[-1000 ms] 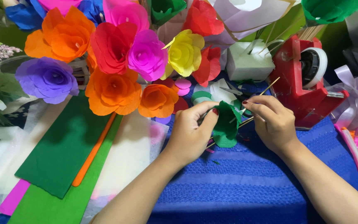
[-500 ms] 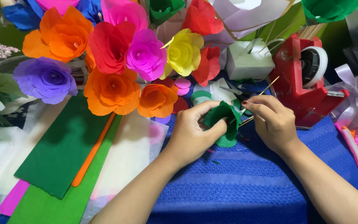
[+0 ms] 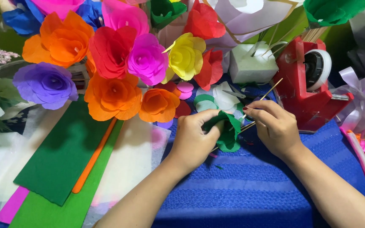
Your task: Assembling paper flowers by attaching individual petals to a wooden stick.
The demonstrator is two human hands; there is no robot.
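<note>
Fingers of left hand [image 3: 197,139] closed round green paper flower [image 3: 228,134], pinching petals so the roll kept its shape. Right hand [image 3: 272,126] gripped thin wooden stick [image 3: 262,98], angled up toward far edge, tip buried in the flower (probably as stem). Worked over blue cloth [image 3: 250,190], near its middle. Finished paper flowers [image 3: 119,63] massed along far left; red tape dispenser [image 3: 307,90] within right hand's reach; green paper sheet [image 3: 62,158] flat at left edge.

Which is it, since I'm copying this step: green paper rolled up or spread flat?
Rolled: the green paper curls around the stick, pinched by left hand.
</note>
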